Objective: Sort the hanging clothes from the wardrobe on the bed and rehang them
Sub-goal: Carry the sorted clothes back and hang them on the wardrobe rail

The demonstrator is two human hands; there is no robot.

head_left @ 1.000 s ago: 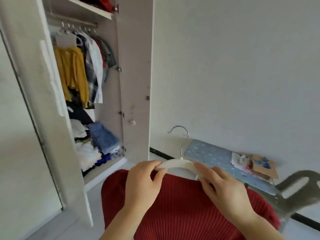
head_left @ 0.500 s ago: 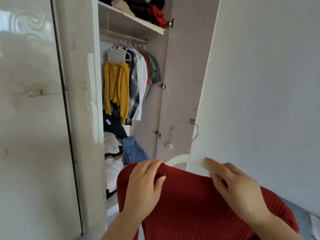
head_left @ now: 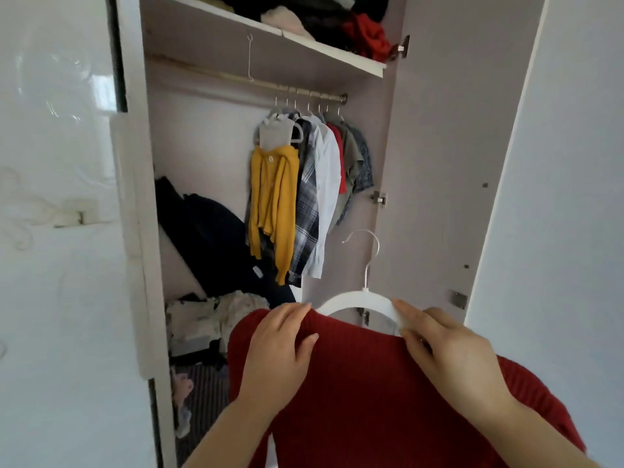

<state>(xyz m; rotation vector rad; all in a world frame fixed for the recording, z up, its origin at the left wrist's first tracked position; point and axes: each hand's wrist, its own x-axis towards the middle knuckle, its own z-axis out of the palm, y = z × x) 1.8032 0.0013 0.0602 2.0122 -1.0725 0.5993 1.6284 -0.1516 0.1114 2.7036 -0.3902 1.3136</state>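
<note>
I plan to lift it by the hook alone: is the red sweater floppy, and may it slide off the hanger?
Probably floppy: the sweater is ribbed knit and drapes from the hanger. It may slide: the hanger looks smooth, and both the left hand and right hand hold it.

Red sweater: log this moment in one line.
left hand grips red sweater | right hand holds white hanger | hanger below rail, not yet hung
</note>
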